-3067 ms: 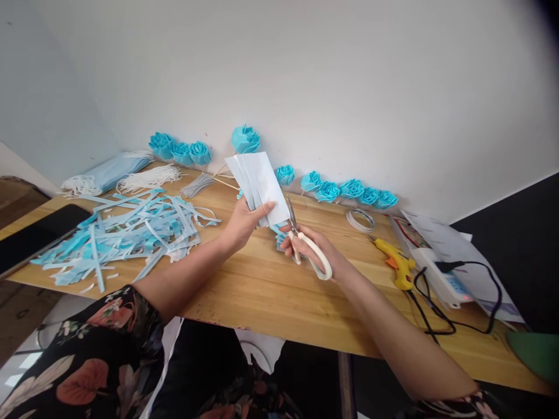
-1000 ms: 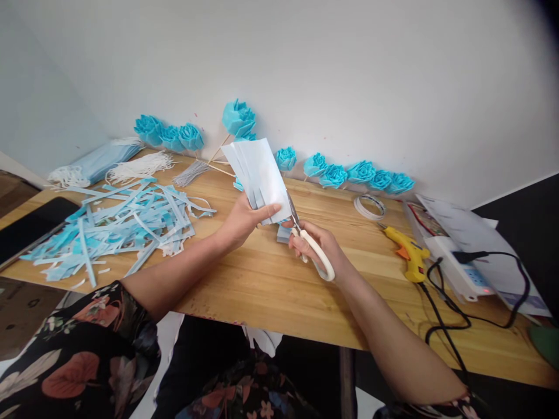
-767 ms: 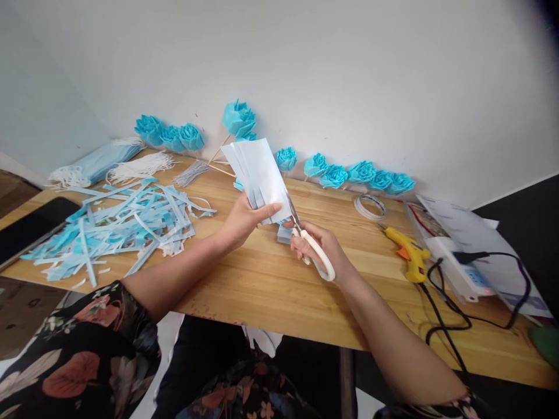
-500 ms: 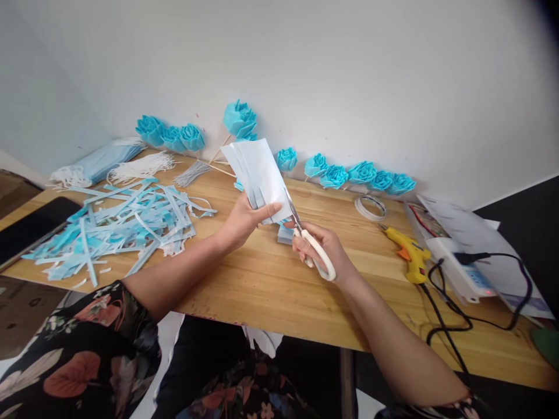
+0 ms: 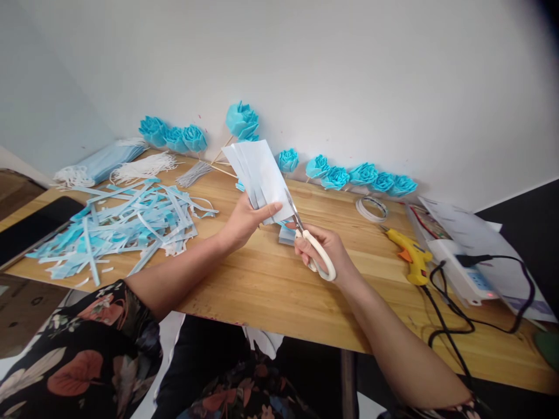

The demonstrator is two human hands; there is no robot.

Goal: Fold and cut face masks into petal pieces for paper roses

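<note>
My left hand (image 5: 248,218) grips a stack of pale blue-white fabric sheets (image 5: 262,171) above the table, thumb pressed on the front sheet. White-handled scissors (image 5: 321,253) are in my right hand (image 5: 329,244), with fingers through the loops. The scissor blades lie against the lower right edge of the sheets, pointing up and away. Part of one blade is hidden by the fabric. Beneath the hands, a small light blue folded piece (image 5: 286,235) lies on the wooden table (image 5: 262,291).
Cut blue and white strips (image 5: 126,227) are heaped on the left, beside a phone (image 5: 39,227), face masks (image 5: 105,163) and white cords (image 5: 144,167). Blue fabric flowers (image 5: 334,177) line the wall. At right are a tape roll (image 5: 371,209), a yellow glue gun (image 5: 410,256) and a power strip (image 5: 467,276).
The view has shifted very slightly. Both hands, the sheets and the scissors keep nearly the same positions, with the scissor handles looking a little farther apart.
</note>
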